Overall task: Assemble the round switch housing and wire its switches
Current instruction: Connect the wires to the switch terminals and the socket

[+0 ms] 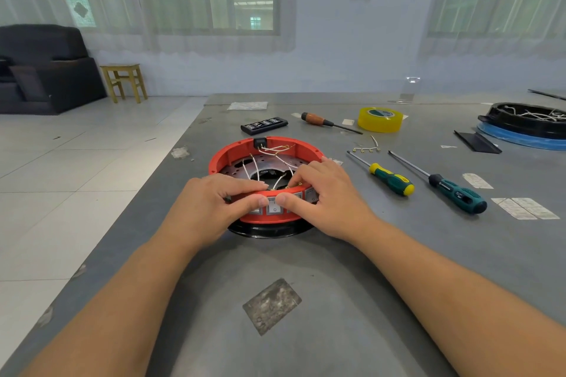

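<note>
Pale floor tiles and sheer curtains over two windows frame the room; at far left stand one dark upholstered armchair (43, 70) and one small wooden stool (124, 81). A grey, scuffed worktop (337, 285) fills the foreground.

Near its left-centre sits the one round switch housing (239, 148), a red plastic ring on a glossy black base, with a perforated metal disc inside and several thin white wires (254, 167) looping across it. The left hand (214, 202) grips the near rim, fingers curled over the top and thumb pressed on the outer wall. Grey rectangular rocker switches (273, 208) line that wall; I count about four, though the hands cover some. The right hand (324, 193) also grips the rim, fingertips inside among the wires, thumb beside the left thumb.

Behind the housing lies one black bit case (264, 125). Further right are three screwdrivers: one wooden-handled (318, 120), one green-and-yellow (390, 182), one dark teal (456, 193). One roll of translucent yellow tape (379, 119) sits beyond them, with a short chain of wire links (367, 148) nearby. At far right rests a second black housing (526, 121) on a blue ring.
</note>
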